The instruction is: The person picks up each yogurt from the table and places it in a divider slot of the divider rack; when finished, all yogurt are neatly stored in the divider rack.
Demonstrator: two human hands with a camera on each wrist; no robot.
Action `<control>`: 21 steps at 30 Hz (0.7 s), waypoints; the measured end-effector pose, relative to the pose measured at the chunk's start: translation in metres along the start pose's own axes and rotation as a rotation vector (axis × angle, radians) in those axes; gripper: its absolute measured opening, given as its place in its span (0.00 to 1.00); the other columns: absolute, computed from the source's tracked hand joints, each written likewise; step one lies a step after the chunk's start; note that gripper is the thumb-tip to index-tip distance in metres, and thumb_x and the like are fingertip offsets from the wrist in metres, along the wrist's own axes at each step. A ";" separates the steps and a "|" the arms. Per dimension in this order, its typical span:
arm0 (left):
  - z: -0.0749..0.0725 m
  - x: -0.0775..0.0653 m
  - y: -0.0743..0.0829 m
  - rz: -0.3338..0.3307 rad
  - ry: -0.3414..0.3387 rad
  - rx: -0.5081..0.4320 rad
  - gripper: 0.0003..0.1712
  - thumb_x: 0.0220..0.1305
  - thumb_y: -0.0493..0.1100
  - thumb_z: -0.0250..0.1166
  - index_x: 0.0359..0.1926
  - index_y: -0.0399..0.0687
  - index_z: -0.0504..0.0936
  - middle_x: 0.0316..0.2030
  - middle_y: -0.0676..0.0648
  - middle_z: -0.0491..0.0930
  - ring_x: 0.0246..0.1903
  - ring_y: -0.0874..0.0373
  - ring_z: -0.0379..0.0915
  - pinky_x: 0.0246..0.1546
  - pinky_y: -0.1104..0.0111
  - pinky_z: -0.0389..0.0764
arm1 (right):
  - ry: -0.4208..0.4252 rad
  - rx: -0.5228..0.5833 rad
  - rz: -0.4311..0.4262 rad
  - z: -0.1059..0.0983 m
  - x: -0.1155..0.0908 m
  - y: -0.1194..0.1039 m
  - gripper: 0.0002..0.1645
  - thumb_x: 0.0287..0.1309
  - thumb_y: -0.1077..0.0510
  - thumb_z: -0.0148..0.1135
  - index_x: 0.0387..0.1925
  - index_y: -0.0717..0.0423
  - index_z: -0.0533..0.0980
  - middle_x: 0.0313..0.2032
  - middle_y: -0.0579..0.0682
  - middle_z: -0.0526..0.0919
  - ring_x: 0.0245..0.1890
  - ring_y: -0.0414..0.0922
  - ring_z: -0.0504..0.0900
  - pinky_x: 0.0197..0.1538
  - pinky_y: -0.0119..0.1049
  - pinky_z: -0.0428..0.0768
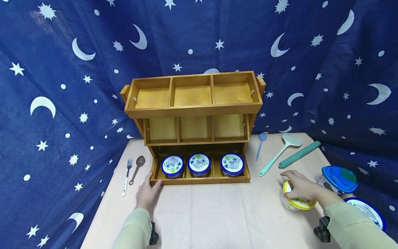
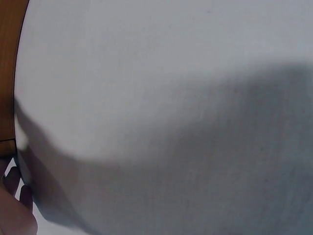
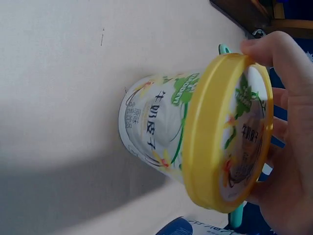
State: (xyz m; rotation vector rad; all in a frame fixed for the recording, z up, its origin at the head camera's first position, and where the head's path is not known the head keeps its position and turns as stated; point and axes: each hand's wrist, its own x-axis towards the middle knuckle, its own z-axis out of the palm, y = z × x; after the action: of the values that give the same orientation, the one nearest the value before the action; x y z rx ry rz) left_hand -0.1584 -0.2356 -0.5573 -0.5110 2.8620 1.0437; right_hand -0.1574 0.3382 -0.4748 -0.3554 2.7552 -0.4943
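Note:
My right hand [image 1: 300,188] grips a small tub [image 3: 164,122] with a yellow lid [image 3: 210,132], its thumb and fingers spread across the lid's rim. Printed flowers and lettering cover the tub, which tilts in the right wrist view; whether it touches the table I cannot tell. At the lower left front corner of a three-tier wooden rack [image 1: 192,111], my left hand [image 1: 146,193] rests with thumb and fingers apart around the corner. Only part of that hand shows in the left wrist view. Three blue-lidded tubs [image 1: 199,163] stand in the rack's bottom tier, one per compartment.
Left of the rack lie a fork [image 1: 126,178] and a brown spoon [image 1: 136,169]. To its right are a blue spoon [image 1: 261,145], a mint turner [image 1: 281,152] and a green rod [image 1: 299,155]. Two more blue-lidded containers [image 1: 339,179] stand at the right edge, one partly behind the right sleeve.

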 end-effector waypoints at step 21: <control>-0.002 0.000 0.001 0.036 0.003 0.008 0.42 0.65 0.62 0.53 0.72 0.51 0.52 0.65 0.35 0.61 0.58 0.32 0.60 0.53 0.40 0.58 | -0.027 0.050 -0.021 -0.003 -0.028 0.017 0.66 0.27 0.38 0.79 0.65 0.63 0.58 0.59 0.70 0.60 0.54 0.68 0.64 0.47 0.67 0.69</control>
State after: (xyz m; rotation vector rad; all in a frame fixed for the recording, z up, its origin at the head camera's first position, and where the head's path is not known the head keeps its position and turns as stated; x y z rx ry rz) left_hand -0.1585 -0.2367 -0.5549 -0.4623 2.8875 1.0379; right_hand -0.1358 0.3625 -0.4707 -0.3763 2.7103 -0.5587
